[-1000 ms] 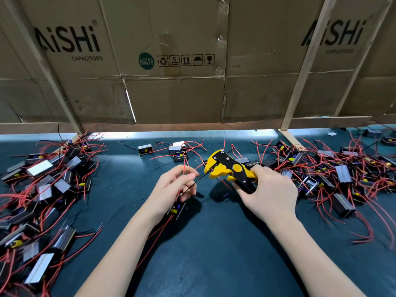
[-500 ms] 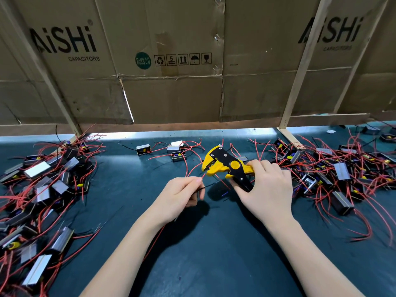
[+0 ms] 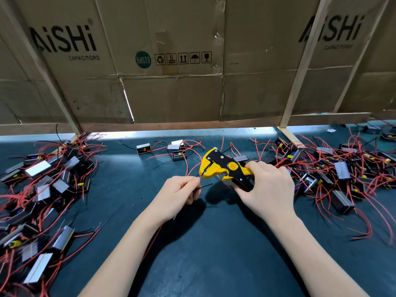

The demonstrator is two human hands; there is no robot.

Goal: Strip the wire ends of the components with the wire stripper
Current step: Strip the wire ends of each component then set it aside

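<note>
A red wire (image 3: 191,169) is pinched by the left hand (image 3: 179,192) at the nose of the wire stripper (image 3: 225,168), gripped mid-table by the right hand (image 3: 265,187). If fed crookedly, strands might be nicked.

Single head cam, wide-angle, looks fwd and down, close over left hand (image 3: 179,195) and right hand (image 3: 267,189); cardboard wall (image 3: 171,93) just beyond them.
</note>
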